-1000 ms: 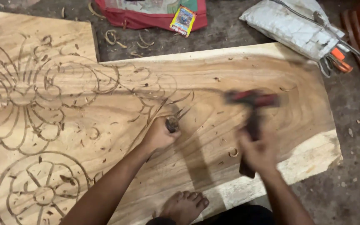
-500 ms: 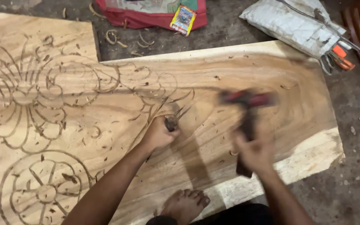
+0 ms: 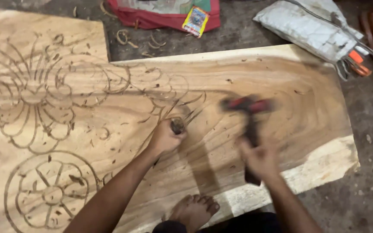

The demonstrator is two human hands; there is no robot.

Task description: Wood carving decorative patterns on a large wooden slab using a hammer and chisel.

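Head view looking down on a large wooden slab [image 3: 281,77] lying on the floor, pale grain swirling across it. Far left: a carved flower pattern [image 3: 35,95] is showing deep dark outlines, long petals fanning from a centre, and below it a round rosette [image 3: 50,192] with spoke-like petals is cut in as well; wood chips are lying scattered over both. Moving toward the middle, scrolling lines are thinning out and ending near the chisel [image 3: 178,125], so carving looks done on the left part and just reaching the centre. The left hand [image 3: 165,138] is wrapping closed around the chisel, holding its tip against the slab where the last cut lines are stopping. A bare foot [image 3: 193,209] is resting on the slab's near edge. To the right, the right hand [image 3: 260,157] is gripping shut on the dark handle of a mallet [image 3: 249,105] with a red and black head, blurred, raised above the wood well apart from the chisel. The right half of the slab is lying smooth and uncarved, lighter sapwood along its edge. Beyond it, a grey bundle [image 3: 307,30] is sitting on the gritty floor [image 3: 368,190].
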